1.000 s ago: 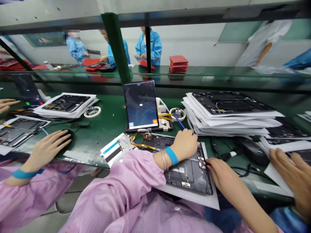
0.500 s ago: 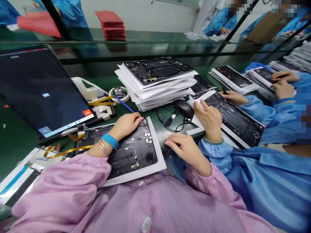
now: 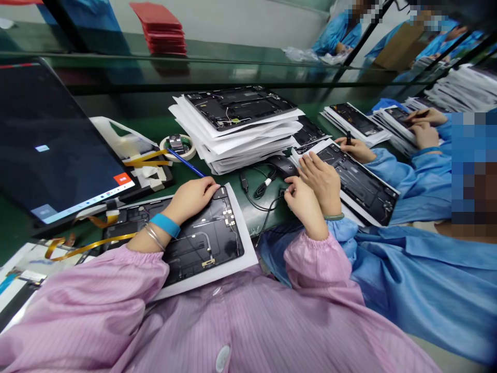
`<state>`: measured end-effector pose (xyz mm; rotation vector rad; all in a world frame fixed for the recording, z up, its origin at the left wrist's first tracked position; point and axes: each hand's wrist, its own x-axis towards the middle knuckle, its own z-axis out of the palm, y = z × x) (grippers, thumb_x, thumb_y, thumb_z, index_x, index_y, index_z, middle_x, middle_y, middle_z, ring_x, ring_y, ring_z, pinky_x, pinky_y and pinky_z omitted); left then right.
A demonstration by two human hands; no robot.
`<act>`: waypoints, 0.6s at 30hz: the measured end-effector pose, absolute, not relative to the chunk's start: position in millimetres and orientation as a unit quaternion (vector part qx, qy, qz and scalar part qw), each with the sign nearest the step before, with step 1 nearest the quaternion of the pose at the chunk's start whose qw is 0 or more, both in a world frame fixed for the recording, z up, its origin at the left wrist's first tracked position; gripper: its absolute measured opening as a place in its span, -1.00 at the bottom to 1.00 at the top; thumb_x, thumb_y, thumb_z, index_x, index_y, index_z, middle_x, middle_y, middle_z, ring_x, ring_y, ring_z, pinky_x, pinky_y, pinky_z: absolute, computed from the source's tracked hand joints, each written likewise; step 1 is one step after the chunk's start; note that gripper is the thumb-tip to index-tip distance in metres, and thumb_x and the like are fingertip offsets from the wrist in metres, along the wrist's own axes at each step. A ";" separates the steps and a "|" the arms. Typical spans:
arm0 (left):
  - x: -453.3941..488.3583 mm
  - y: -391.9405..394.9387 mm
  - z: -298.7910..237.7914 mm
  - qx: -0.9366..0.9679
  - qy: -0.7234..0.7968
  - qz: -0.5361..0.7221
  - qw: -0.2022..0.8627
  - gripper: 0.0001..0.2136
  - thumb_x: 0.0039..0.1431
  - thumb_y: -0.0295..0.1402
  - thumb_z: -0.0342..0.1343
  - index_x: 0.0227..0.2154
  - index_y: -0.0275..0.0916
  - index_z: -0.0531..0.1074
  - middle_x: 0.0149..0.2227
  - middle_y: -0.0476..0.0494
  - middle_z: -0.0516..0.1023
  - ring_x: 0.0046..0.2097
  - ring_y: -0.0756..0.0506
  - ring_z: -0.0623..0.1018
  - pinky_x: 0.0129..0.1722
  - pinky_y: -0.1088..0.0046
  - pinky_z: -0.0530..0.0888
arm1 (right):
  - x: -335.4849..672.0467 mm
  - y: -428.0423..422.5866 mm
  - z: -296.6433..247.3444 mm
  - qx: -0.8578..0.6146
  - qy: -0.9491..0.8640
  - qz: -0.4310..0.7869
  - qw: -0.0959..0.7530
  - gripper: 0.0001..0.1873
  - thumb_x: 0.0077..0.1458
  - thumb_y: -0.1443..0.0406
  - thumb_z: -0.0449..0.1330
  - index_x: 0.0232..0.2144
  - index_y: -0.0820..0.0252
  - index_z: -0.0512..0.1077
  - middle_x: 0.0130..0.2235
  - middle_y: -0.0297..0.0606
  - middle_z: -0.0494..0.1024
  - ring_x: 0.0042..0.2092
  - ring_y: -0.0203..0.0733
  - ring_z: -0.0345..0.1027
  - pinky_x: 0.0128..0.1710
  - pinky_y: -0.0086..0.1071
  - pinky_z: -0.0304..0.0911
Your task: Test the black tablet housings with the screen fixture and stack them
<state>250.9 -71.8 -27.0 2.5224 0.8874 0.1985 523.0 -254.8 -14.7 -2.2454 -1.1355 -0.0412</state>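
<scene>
A black tablet housing [image 3: 202, 238] with its inside parts exposed lies on a white sheet [image 3: 248, 248] in front of me. My left hand [image 3: 194, 199] rests over its far edge, fingers closed together at the far right corner; the fingertips are partly hidden. To the right, my right hand [image 3: 306, 202] pinches the plug end of a black cable [image 3: 267, 217], just above the bench and close beside a co-worker's hand [image 3: 324, 178]. That hand lies flat on another black housing [image 3: 361, 181]. An orange flex ribbon [image 3: 97, 246] runs from under my left forearm to the left.
A lit screen [image 3: 62, 150] stands at the left. Behind are a tape roll [image 3: 188, 147], a blue pen [image 3: 186, 161] and a tall stack of housings and paper [image 3: 233, 145]. A mouse [image 3: 282, 166] sits near the cable. Red packets [image 3: 159, 28] are on the shelf.
My right hand has moved up and forward to the cable's plug end and closed on it; the cable has shifted. My left hand stays on the housing. The view has swung slightly right.
</scene>
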 end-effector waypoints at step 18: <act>250.7 -71.5 -25.7 0.917 0.324 0.064 0.224 -0.69 0.30 -0.17 -0.14 -0.27 -0.21 0.45 -0.27 -0.16 0.59 -0.22 -0.21 0.54 -0.33 0.37 0.29 | 491.8 -243.9 -17.6 -0.864 -0.427 0.079 0.254 -0.92 0.06 0.33 0.23 -0.35 0.21 0.41 -0.42 -0.29 0.49 -0.36 -0.15 0.38 -0.33 -0.35 0.21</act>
